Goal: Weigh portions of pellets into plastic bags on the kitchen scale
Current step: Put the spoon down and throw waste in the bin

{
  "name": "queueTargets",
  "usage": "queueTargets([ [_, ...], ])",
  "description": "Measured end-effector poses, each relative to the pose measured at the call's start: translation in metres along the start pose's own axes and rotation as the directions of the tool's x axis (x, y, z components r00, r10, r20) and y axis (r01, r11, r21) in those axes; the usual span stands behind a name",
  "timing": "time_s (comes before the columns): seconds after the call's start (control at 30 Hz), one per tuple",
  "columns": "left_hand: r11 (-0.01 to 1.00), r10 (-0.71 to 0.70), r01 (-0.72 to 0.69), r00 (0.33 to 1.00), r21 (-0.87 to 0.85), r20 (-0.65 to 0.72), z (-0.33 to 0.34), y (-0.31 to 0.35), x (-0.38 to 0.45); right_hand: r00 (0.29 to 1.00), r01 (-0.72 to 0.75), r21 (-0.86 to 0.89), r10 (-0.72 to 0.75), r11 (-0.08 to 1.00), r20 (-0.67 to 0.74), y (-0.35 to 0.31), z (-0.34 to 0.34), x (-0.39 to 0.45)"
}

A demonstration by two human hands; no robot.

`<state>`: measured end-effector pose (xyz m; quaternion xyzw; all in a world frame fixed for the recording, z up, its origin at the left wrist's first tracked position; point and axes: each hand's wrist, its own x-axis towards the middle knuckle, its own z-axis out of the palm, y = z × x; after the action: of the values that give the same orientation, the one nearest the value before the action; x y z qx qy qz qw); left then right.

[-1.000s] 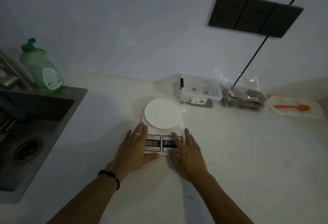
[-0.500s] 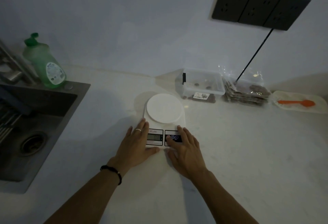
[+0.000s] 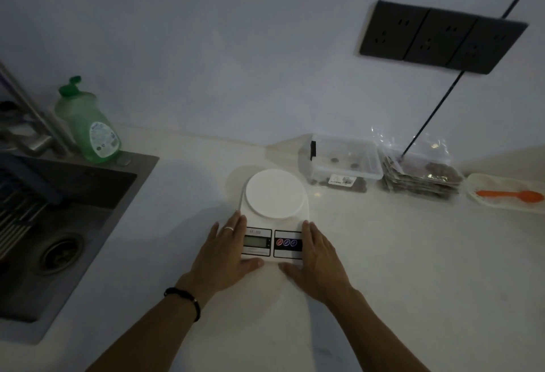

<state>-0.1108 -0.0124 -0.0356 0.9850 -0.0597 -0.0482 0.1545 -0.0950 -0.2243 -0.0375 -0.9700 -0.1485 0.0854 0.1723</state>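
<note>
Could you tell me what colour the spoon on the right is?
The spoon is orange, per the head view.

dim, underexposed shot w/ a bluish cast. brightest patch is the tabletop [image 3: 383,253] just right of the scale [image 3: 275,194]; soft shadow left of the scale toward the sink [image 3: 73,194]. wide-angle bend at edges. slight softness, scale display unreadable.
</note>
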Motion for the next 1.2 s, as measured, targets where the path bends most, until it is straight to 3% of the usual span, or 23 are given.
queueTargets([
  [0.53, 1.0, 0.006, -0.005, 0.999, -0.017, 0.054, -0.019, -0.039, 0.085, 0.995, -0.095, 0.011, 0.095, 0.995, 0.005, -0.018, -0.017, 0.088],
  [1.2, 0.999, 0.035, -0.034, 0.997, -0.007, 0.074, -0.021, -0.039, 0.11, 0.992, -0.129, 0.007, 0.129, 0.992, -0.008, -0.011, -0.022, 0.105],
])
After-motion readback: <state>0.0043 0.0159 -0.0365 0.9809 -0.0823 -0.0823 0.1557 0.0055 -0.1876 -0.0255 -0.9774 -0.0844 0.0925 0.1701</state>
